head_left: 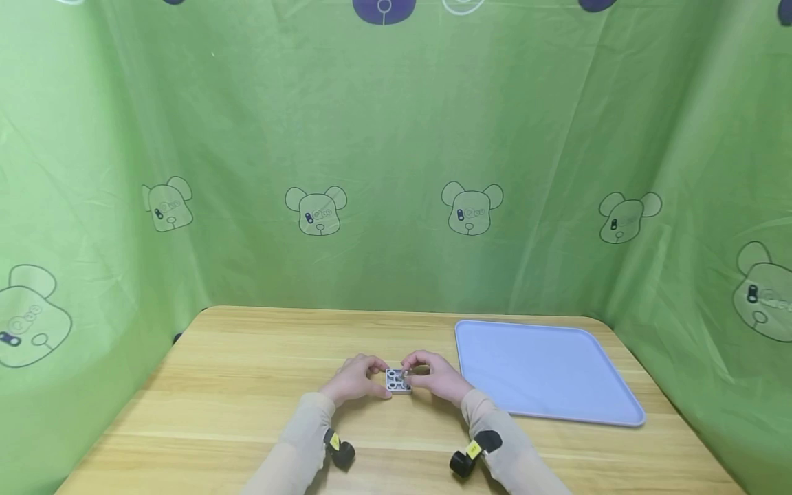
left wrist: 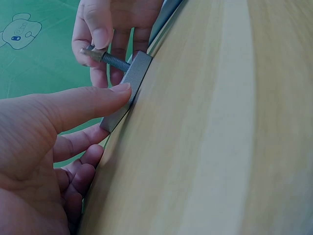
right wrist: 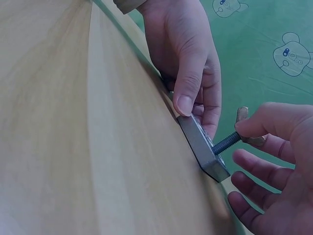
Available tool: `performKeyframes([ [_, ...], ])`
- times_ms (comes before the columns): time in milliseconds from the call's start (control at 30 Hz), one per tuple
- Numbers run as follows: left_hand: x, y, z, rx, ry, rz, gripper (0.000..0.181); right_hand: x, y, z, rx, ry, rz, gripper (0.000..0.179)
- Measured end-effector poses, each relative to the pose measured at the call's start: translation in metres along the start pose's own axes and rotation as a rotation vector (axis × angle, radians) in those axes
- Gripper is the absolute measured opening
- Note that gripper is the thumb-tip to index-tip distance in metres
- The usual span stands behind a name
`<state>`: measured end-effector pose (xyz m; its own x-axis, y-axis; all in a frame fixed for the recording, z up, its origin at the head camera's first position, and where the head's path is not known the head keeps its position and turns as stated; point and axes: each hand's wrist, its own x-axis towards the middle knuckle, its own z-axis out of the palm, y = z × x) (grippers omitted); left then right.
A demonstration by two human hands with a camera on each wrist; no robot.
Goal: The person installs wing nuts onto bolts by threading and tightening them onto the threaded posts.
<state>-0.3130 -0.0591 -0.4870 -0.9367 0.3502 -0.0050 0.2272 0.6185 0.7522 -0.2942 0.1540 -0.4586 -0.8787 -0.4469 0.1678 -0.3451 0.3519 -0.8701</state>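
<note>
A small square grey metal block (head_left: 399,390) with several round holes in its top face lies on the table between the two hands. My left hand (head_left: 355,380) holds the block by its left side, thumb on the near edge and fingers at the far side. My right hand (head_left: 436,378) pinches the winged head of a wing screw (right wrist: 227,143) between thumb and forefinger, its other fingers spread loosely. The screw's threaded shaft stands up from the right part of the block's top; much of the thread shows. How deep the tip sits is hidden.
A pale blue-lilac tray (head_left: 544,371) lies on the right side of the wooden table (head_left: 247,371), just beyond the right forearm. Green curtains (head_left: 396,137) with bear-head outlines hang behind and at both sides. Both wrists carry small black cameras (head_left: 342,454).
</note>
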Motion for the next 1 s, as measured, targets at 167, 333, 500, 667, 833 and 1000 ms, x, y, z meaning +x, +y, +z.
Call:
performKeyframes([
  [167, 0.0, 0.0, 0.0, -0.004, -0.002, -0.001, 0.051, 0.005, 0.013, 0.002, -0.003, 0.015, 0.025, 0.017],
  [333, -0.001, 0.001, 0.0, -0.001, 0.0, 0.001, 0.051, 0.011, 0.033, 0.002, -0.028, 0.031, 0.044, 0.02],
  [500, -0.001, 0.002, 0.0, 0.0, 0.006, -0.001, 0.051, 0.012, 0.033, 0.0, -0.03, 0.047, 0.069, 0.023],
  [667, -0.001, 0.003, 0.0, -0.002, 0.01, -0.002, 0.052, 0.012, 0.031, -0.002, -0.031, 0.067, 0.047, 0.017],
  [833, -0.001, 0.002, 0.0, -0.002, 0.009, -0.004, 0.052, 0.012, 0.032, -0.003, -0.043, 0.049, 0.017, 0.018],
  [1000, -0.001, 0.001, 0.0, 0.002, 0.007, -0.001, 0.052, 0.013, 0.034, -0.001, -0.043, 0.036, 0.012, 0.02],
])
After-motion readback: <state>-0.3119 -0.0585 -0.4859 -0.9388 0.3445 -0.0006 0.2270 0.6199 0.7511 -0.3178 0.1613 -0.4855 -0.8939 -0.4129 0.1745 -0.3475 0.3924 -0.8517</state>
